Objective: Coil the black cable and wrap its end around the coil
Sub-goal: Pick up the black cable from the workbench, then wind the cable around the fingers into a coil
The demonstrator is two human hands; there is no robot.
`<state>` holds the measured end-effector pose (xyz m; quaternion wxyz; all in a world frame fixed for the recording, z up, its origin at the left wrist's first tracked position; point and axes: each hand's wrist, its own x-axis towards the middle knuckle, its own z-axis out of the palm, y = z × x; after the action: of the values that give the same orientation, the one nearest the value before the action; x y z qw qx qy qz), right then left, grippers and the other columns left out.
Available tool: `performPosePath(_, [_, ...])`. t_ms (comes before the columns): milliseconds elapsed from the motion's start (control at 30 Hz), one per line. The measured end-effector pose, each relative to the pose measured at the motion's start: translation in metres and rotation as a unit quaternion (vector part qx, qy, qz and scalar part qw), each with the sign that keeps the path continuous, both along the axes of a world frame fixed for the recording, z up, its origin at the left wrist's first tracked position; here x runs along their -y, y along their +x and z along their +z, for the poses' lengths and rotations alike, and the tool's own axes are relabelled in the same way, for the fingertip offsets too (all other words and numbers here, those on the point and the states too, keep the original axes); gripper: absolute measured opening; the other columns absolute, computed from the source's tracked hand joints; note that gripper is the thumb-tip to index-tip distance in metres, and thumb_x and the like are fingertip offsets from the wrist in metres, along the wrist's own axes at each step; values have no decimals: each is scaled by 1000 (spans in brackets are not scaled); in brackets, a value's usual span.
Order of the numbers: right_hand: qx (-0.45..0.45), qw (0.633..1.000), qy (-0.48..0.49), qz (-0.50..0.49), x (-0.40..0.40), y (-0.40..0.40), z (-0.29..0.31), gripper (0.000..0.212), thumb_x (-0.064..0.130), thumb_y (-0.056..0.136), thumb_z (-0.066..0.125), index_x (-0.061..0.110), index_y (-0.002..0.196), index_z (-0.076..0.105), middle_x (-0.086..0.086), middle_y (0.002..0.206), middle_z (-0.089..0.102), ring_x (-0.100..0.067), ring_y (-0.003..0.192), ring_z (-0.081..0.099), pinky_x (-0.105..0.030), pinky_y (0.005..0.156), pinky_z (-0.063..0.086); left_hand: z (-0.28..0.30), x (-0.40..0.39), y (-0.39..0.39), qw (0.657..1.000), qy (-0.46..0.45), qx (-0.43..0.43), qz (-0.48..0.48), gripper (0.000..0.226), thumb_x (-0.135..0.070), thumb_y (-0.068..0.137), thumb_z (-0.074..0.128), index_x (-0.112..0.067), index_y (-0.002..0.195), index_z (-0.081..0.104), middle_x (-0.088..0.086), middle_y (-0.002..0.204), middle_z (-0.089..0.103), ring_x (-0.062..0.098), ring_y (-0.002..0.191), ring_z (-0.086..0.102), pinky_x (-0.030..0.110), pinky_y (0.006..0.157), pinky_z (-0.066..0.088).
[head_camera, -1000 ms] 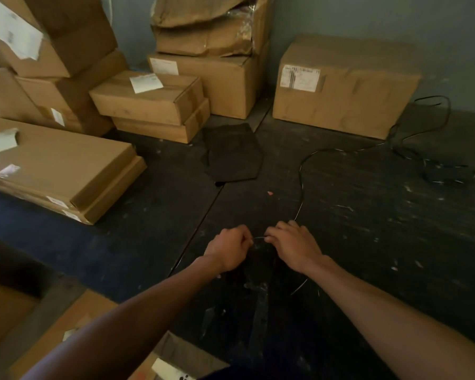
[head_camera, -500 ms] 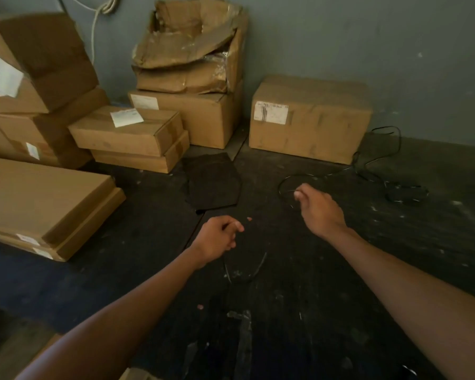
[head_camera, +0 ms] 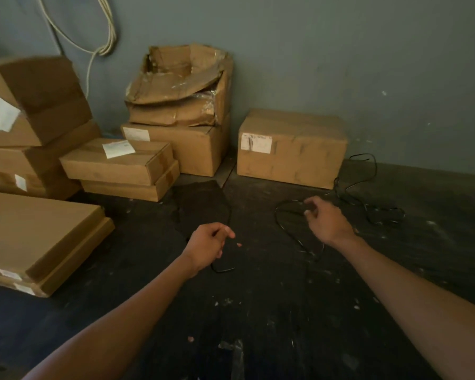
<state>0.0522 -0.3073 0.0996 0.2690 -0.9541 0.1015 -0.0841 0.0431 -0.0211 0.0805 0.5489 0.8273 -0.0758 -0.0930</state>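
A thin black cable (head_camera: 281, 223) runs over the dark floor. My left hand (head_camera: 207, 246) is closed around one stretch of it, and a small loop hangs below the fist. My right hand (head_camera: 327, 220) is stretched further out to the right, fingers pinched on the cable where it bends into a loop. From there the cable trails right to a loose tangle (head_camera: 379, 212) near the wall, beside the right-hand box.
Cardboard boxes line the wall: a lone box (head_camera: 291, 148) at right, a crushed stack (head_camera: 181, 113) in the middle, flat boxes (head_camera: 118, 165) and a wide carton (head_camera: 39, 237) at left. A dark mat (head_camera: 200, 204) lies ahead. A white cord (head_camera: 104, 37) hangs on the wall.
My hands were together on the cable near me. The right hand has slid away along it to the right and forward, drawing out a loop; the view has tilted upward.
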Motion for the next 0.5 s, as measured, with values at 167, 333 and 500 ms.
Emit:
performPosePath(167, [27, 991, -65, 113, -39, -4, 10, 48, 36, 94, 57, 38, 141, 42, -3, 133, 52, -27, 126, 45, -48, 102, 44, 23, 26, 2, 995, 52, 67, -44, 23, -26, 102, 46, -18, 101, 68, 2, 76, 55, 9, 61, 53, 16, 53, 46])
performPosePath(333, [-4, 981, 73, 178, -53, -8, 22, 20, 32, 101, 44, 32, 105, 63, 1, 101, 67, -16, 99, 61, -50, 97, 47, 42, 39, 4, 991, 61, 107, -52, 20, -25, 102, 46, -22, 99, 66, 6, 76, 56, 14, 63, 52, 12, 46, 42])
performPosePath(500, [-57, 948, 248, 193, -50, -22, 46, 34, 45, 99, 44, 20, 98, 66, -3, 72, 63, -16, 67, 65, -34, 71, 53, 51, 38, 8, 990, 57, 116, -61, 20, -23, 101, 46, -21, 103, 66, 0, 71, 56, 18, 63, 50, 31, 59, 44])
